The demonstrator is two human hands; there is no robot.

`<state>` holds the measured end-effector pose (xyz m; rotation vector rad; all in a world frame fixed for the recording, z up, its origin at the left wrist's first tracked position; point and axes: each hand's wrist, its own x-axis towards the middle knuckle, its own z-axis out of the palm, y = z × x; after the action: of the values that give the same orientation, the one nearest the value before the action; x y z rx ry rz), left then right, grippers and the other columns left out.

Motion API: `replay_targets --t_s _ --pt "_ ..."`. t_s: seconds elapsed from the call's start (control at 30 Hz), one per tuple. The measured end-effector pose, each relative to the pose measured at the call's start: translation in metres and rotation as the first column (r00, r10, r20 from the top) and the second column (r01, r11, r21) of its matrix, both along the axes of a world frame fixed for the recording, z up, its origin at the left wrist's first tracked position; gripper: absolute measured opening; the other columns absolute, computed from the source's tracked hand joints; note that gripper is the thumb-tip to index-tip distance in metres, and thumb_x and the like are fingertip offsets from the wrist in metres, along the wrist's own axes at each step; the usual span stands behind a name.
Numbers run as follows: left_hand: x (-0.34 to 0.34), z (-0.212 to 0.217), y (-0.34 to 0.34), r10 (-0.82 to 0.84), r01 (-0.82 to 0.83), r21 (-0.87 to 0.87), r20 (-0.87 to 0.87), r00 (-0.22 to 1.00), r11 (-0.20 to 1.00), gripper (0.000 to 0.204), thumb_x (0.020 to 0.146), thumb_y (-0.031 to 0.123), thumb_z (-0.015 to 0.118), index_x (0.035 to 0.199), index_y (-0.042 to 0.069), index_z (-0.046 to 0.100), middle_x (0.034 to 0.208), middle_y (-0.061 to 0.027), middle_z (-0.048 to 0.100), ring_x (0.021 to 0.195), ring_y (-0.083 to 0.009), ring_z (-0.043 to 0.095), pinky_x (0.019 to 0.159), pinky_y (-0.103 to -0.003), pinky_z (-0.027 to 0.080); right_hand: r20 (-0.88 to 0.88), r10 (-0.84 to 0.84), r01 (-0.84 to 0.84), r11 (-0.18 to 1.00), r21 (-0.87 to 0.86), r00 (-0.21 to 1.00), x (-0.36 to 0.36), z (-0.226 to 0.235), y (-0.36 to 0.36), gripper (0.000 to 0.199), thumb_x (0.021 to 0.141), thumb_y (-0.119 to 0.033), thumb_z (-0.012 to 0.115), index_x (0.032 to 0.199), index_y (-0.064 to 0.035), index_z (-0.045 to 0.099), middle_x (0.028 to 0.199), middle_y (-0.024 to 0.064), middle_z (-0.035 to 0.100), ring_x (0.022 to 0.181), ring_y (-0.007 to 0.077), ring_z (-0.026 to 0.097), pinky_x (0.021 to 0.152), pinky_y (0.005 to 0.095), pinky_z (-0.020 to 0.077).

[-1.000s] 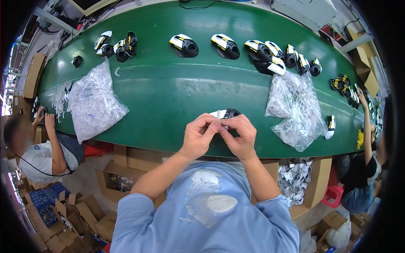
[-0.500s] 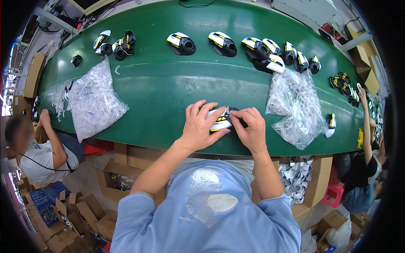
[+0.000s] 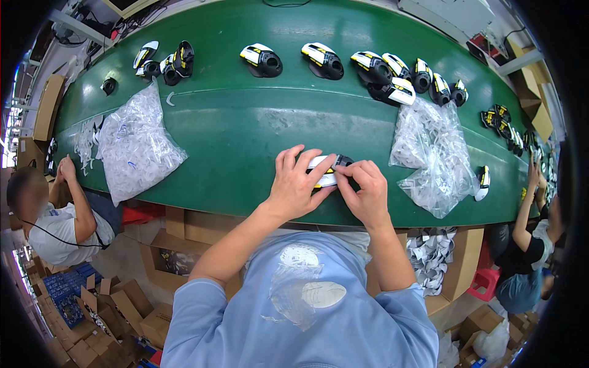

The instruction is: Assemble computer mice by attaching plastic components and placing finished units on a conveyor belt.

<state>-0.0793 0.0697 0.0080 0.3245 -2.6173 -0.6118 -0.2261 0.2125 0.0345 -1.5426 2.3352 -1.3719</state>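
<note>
A: Status? Mouse shell [image 3: 326,170] position?
B: Down on green bench [image 3: 245,135] now, left of bag [image 3: 432,153]. Left hand [image 3: 294,184] grasps it; right hand [image 3: 367,191] pinches its edge. No longer lifted.

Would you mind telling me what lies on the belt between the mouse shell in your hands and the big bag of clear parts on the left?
In the head view, only bare green belt lies between the mouse shell and the left bag.

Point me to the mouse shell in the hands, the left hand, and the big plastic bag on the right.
mouse shell [image 3: 325,173], head view, white-and-yellow top
left hand [image 3: 294,187], head view, back of hand
plastic bag [image 3: 432,156], head view, middle of the crumpled bag
</note>
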Motion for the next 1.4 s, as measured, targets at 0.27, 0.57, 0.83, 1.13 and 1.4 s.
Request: replay_targets --t_s 0.27,0.57,0.83,1.13,1.4 --pt "-0.005 0.000 0.001 -0.014 0.014 -0.027 -0.003 1.000 1.000 0.066 0.086 0.037 0.086 0.146 0.016 0.067 0.139 -0.0112 0.058 0.131 -0.0392 0.048 0.112 -0.056 0.035 0.135 -0.065 0.070 0.997 -0.035 0.989 -0.007 -0.014 0.009 0.013 0.087 0.001 0.081 0.100 -0.0024 0.078 0.089 0.0111 0.074 0.079 0.0286 0.068 0.071 0.0379 0.0534" --pt "-0.017 0.000 0.002 -0.037 0.037 0.047 -0.007 0.999 0.998 0.066 0.084 0.039 0.088 0.142 0.015 0.067 0.131 -0.0133 0.059 0.128 -0.0380 0.050 0.112 -0.056 0.036 0.187 -0.130 0.170 0.961 -0.219 0.974 -0.008 -0.029 0.015 0.017 0.087 0.005 0.082 0.103 -0.0019 0.079 0.090 0.0102 0.075 0.080 0.0216 0.069 0.066 0.0328 0.0526" --pt "-0.017 0.000 0.002 -0.041 0.042 0.042 -0.022 0.999 0.998 0.067 0.083 0.037 0.088 0.142 0.013 0.068 0.131 -0.0126 0.059 0.127 -0.0367 0.051 0.112 -0.055 0.036 0.128 -0.068 0.095 0.971 -0.218 0.989 -0.006 -0.030 0.014 0.019 0.085 0.004 0.083 0.102 -0.0028 0.079 0.088 0.0096 0.074 0.076 0.0224 0.068 0.064 0.0333 0.0530" --pt "-0.016 -0.002 0.002 -0.035 0.036 0.037 -0.035 0.999 0.999 0.068 0.081 0.036 0.089 0.142 0.014 0.067 0.132 -0.0119 0.059 0.128 -0.0359 0.051 0.111 -0.054 0.037 0.137 -0.043 0.069 0.980 -0.189 0.990 -0.005 -0.027 0.011 0.019 0.084 0.003 0.084 0.101 -0.0036 0.080 0.088 0.0087 0.075 0.076 0.0233 0.069 0.064 0.0340 0.0546" --pt "-0.017 -0.002 0.001 -0.024 0.025 0.049 -0.017 1.000 0.998 0.068 0.081 0.037 0.090 0.140 0.014 0.067 0.131 -0.0105 0.059 0.128 -0.0348 0.051 0.111 -0.053 0.037 0.136 -0.078 0.108 0.968 -0.229 0.988 -0.006 -0.029 0.012 0.020 0.083 0.005 0.085 0.101 -0.0024 0.080 0.087 0.0087 0.074 0.074 0.0209 0.069 0.061 0.0326 0.0541"
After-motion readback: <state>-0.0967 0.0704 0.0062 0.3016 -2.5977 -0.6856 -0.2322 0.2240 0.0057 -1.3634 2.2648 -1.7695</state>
